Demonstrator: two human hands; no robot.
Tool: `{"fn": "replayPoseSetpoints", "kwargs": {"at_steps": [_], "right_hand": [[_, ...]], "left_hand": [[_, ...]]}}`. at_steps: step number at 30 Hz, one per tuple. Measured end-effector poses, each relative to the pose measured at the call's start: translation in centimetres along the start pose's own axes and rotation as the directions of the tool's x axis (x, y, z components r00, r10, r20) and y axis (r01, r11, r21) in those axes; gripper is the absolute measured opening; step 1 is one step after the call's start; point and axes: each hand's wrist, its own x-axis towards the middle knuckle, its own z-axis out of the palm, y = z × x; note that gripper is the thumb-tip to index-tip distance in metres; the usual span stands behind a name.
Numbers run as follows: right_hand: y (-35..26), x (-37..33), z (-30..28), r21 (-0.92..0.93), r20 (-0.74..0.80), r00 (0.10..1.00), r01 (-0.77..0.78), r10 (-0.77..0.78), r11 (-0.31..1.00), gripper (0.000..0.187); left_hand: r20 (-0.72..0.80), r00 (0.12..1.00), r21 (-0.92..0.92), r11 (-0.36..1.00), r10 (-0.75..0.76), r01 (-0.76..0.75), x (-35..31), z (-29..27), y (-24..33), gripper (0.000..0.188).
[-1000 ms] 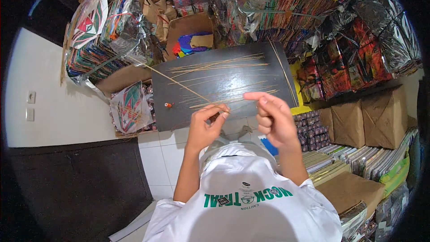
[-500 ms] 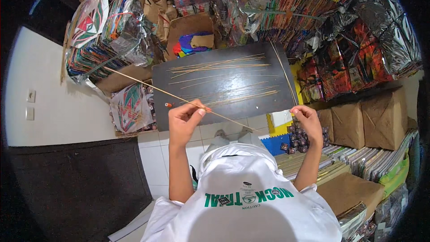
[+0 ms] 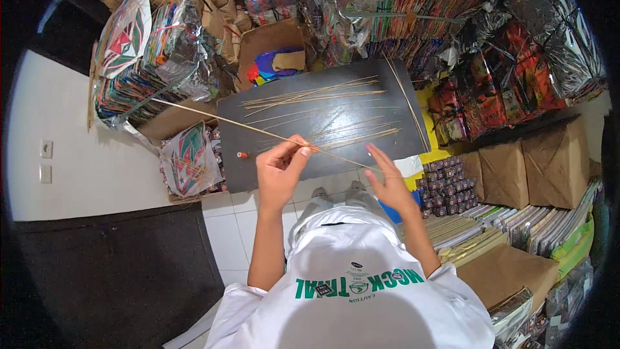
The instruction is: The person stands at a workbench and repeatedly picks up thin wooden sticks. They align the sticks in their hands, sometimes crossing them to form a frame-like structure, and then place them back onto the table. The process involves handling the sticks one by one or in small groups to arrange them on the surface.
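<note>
A long thin bamboo stick (image 3: pixel 223 119) slants across in front of me, its far end up at the left beside the wrapped bundles. My left hand (image 3: pixel 279 171) pinches it toward its nearer end between thumb and fingertips. Close to the thin right end is my right hand (image 3: pixel 391 186), its fingers stretched and apart; whether it touches the stick I cannot tell. Beyond my hands, several loose sticks (image 3: pixel 316 97) lie in rough rows on the dark tabletop (image 3: pixel 258 178). Other sticks (image 3: pixel 405 100) lie along its right edge, and a small orange spool (image 3: pixel 243 155) sits at the left.
An open cardboard box (image 3: pixel 271 30) with colourful pieces stands behind the table. Plastic-wrapped stacks (image 3: pixel 420 19) line the back and right. Brown paper parcels (image 3: pixel 555 165) and small dark packets (image 3: pixel 445 184) are at the right. A carton with a printed sheet (image 3: pixel 187 158) adjoins the table's left side.
My right hand has moved left from the table's right edge to the stick's thin end, and its fingers have spread. My left hand has shifted slightly right, still pinching the stick.
</note>
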Motion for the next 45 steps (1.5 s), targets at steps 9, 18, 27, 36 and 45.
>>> {"fn": "replayPoseSetpoints", "kwargs": {"at_steps": [9, 18, 27, 36, 45], "right_hand": [[-8.9, 1.8, 0.8, 0.498, 0.216, 0.973, -0.038, -0.081, 0.867, 0.033], [-10.5, 1.2, 0.5, 0.525, 0.229, 0.971, -0.071, -0.061, 0.848, 0.016], [-10.0, 1.1, -0.4, 0.612, 0.259, 0.966, -0.171, 0.009, 0.773, 0.017], [-11.5, 1.3, -1.2, 0.579, 0.331, 0.943, -0.201, -0.003, 0.790, 0.018], [-11.9, 4.0, -6.0, 0.872, 0.412, 0.884, -0.453, 0.219, 0.187, 0.026]], "left_hand": [[0.039, 0.998, 0.007, 0.999, 0.050, -0.050, 0.4, 1.4, 0.2, 0.011], [0.107, 0.994, 0.032, 0.999, 0.012, -0.016, 0.0, 1.5, -0.1, 0.012], [0.149, 0.989, 0.121, 0.993, -0.019, 0.001, 0.0, 0.4, -0.1, 0.012], [0.188, 0.981, 0.228, 0.974, -0.043, -0.001, -0.4, 1.4, -0.7, 0.011], [0.207, 0.978, 0.421, 0.905, -0.029, -0.062, -1.2, 1.0, -0.5, 0.013]]}}
